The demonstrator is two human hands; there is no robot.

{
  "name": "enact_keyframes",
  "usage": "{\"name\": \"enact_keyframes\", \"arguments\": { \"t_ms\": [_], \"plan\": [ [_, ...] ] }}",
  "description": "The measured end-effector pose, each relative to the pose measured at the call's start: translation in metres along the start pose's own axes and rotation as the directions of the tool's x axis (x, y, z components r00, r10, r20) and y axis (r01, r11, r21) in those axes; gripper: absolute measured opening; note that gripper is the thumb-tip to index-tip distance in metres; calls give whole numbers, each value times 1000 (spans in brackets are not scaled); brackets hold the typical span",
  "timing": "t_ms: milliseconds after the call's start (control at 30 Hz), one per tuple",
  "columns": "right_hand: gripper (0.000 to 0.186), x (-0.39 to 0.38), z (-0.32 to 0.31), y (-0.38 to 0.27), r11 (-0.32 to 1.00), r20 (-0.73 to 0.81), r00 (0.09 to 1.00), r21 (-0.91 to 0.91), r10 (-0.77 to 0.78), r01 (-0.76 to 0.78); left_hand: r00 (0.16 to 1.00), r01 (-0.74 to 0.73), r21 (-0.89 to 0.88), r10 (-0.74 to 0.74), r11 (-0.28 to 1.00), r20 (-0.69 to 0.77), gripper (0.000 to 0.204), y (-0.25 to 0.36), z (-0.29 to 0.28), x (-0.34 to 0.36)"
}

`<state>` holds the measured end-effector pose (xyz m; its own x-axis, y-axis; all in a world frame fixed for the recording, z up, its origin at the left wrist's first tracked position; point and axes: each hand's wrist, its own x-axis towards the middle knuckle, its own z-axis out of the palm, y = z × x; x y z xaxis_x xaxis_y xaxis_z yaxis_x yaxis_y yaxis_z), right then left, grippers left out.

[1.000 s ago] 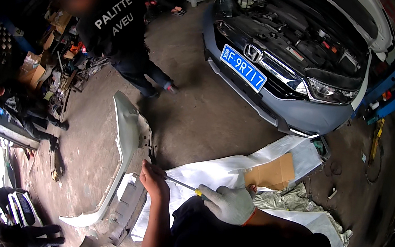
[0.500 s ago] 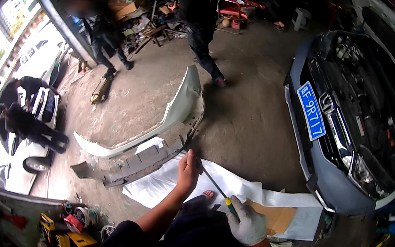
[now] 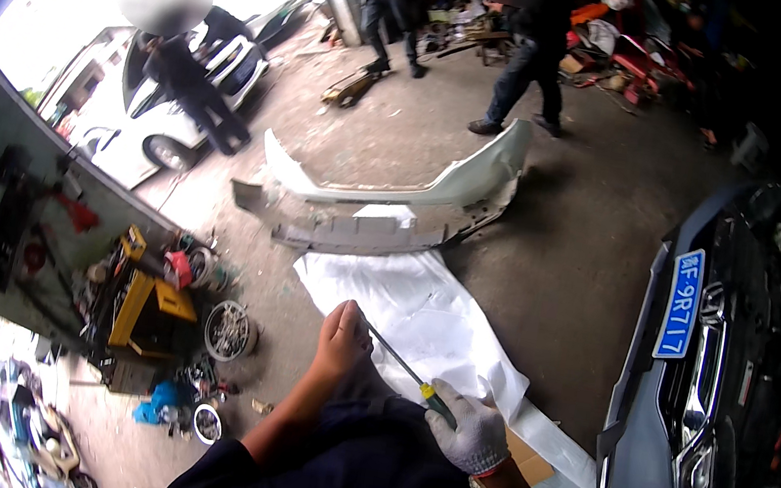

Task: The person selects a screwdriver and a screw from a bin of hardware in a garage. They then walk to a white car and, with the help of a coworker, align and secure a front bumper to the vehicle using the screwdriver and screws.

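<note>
Well, screwdriver (image 3: 430, 393) in gloved right grip (image 3: 470, 436).

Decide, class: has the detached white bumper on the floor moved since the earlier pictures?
No: judged against the white sheet, the bumper keeps its place by the sheet's end; the view has turned instead.

- Screwdriver (image 3: 406, 365) bars the gap between left hand (image 3: 342, 342) and right hand (image 3: 469, 430)
- Room above the white sheet (image 3: 421, 308), just ahead
- White bumper (image 3: 453, 188) blocks the way farther ahead
- Passable floor (image 3: 582, 231) between bumper and grey car (image 3: 638, 469)
- Bucket (image 3: 235, 356) and yellow toolbox (image 3: 134, 308) obstruct the left
</note>
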<state>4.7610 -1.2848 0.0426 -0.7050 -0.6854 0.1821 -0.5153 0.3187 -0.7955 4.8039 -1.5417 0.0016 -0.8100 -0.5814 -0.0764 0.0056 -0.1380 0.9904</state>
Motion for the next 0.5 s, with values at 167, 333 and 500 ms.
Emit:
{"name": "enact_keyframes", "arguments": {
  "t_ms": [167, 333, 500],
  "plan": [
    [47, -9, 22, 6, 977, 33, 976, -10, -214, 214, 982, 106, -51, -113, 993, -152, 36, -10, -33, -42],
    [41, 0, 36, -10, 898, 133, 931, -250, -339, 363, 963, 71, -156, -108, 985, -248, 38, -17, -55, -60],
    [39, 19, 82, -45, 802, 200, 837, -245, -509, 546, 893, 56, -320, -191, 946, -409, 41, -15, -111, -96]
  ]
}}
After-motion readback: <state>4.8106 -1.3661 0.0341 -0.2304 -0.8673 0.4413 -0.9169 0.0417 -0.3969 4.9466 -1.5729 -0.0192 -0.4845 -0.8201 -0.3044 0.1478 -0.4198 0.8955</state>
